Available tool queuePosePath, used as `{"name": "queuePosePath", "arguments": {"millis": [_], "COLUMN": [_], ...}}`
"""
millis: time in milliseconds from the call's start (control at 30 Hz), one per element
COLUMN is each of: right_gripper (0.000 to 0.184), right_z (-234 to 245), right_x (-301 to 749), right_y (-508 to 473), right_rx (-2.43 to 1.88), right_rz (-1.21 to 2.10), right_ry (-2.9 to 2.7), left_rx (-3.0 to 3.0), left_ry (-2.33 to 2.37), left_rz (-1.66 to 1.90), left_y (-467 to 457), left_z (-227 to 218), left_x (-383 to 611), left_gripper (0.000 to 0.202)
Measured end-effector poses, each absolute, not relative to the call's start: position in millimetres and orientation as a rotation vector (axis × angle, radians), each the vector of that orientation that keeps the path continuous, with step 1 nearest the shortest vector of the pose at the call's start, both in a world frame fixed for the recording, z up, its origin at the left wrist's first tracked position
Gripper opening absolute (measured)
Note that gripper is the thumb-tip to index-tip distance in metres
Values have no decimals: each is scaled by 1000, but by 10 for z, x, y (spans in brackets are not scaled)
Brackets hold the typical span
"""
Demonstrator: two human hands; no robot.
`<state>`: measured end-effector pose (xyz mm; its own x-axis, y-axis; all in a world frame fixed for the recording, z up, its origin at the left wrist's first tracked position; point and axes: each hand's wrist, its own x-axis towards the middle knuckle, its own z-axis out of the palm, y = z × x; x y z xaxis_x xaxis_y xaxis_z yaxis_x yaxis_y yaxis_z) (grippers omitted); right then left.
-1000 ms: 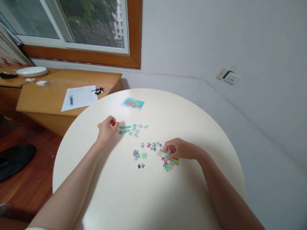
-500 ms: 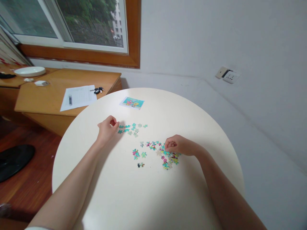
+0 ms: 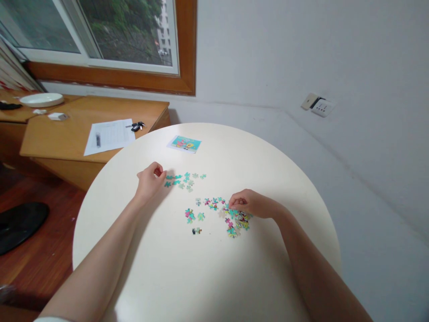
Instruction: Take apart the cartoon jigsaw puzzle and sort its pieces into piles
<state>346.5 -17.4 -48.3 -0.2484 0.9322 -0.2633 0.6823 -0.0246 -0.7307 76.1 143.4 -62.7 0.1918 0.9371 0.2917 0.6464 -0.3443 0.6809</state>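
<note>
My left hand (image 3: 150,179) rests on the round cream table (image 3: 208,268) with its fingers curled shut, next to a small cluster of teal puzzle pieces (image 3: 184,180). My right hand (image 3: 248,203) is pinched shut over a bigger scatter of colourful puzzle pieces (image 3: 231,219); what its fingertips hold is too small to make out. A few loose pieces (image 3: 191,216) lie between my arms. A small printed picture card (image 3: 184,144) lies flat at the table's far side.
A wooden desk (image 3: 67,134) stands at the left with a sheet of paper (image 3: 109,135), keys (image 3: 137,126) and a white plate (image 3: 41,99). A dark round object (image 3: 20,223) lies on the wooden floor. A white wall with a socket (image 3: 318,106) curves round the right.
My right hand has lifted slightly and shifted away from the pile's near edge towards its upper part. My left hand has stayed put.
</note>
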Motion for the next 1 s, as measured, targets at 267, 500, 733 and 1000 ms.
{"name": "queuePosePath", "arguments": {"millis": [267, 500, 733, 1000], "right_gripper": [24, 24, 27, 24], "right_z": [-424, -434, -419, -451], "right_x": [3462, 3462, 3457, 3442], "right_y": [-193, -178, -176, -173], "right_rx": [-1623, -1628, -1750, -1775], "right_rz": [1204, 1115, 946, 840], "right_ry": [-2068, -2053, -1975, -1993], "left_rx": [2043, 2045, 2047, 2050], "left_ry": [1495, 1497, 1490, 1478], "left_rz": [950, 940, 957, 963], "left_y": [1425, 1435, 1427, 1436], "left_z": [-609, -603, -598, -603], "left_x": [768, 762, 765, 763], "left_gripper": [9, 10, 10, 10]}}
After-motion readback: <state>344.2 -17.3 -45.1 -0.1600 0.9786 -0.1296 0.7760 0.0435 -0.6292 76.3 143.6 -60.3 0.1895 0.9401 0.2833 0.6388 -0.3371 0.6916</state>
